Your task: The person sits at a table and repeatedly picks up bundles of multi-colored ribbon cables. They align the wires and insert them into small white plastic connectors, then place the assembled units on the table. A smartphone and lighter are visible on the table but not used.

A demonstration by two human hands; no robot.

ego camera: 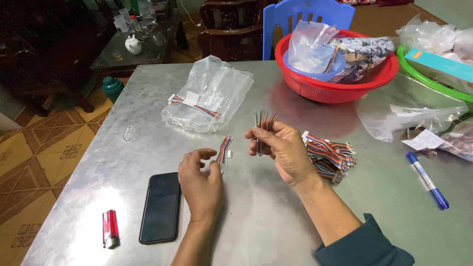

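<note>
My right hand [282, 150] is closed around a small bundle of multicoloured wires [262, 123] that stick upright out of my fingers. My left hand [199, 182] pinches a short flat multicoloured ribbon cable [224, 149] by its lower end, just above the metal table [256, 216]. The two hands are close together near the table's middle. Right of my right hand lies a pile of similar ribbon cables [331, 155]. A clear plastic bag [209, 93] with another cable on it lies beyond my hands.
A black phone [160, 207] and a red lighter [110, 228] lie at the near left. A red basket [335, 69] of bags stands at the back, a green basket [433, 81] and clear bags to the right, with a blue marker [427, 181]. A blue chair [308, 15] is behind.
</note>
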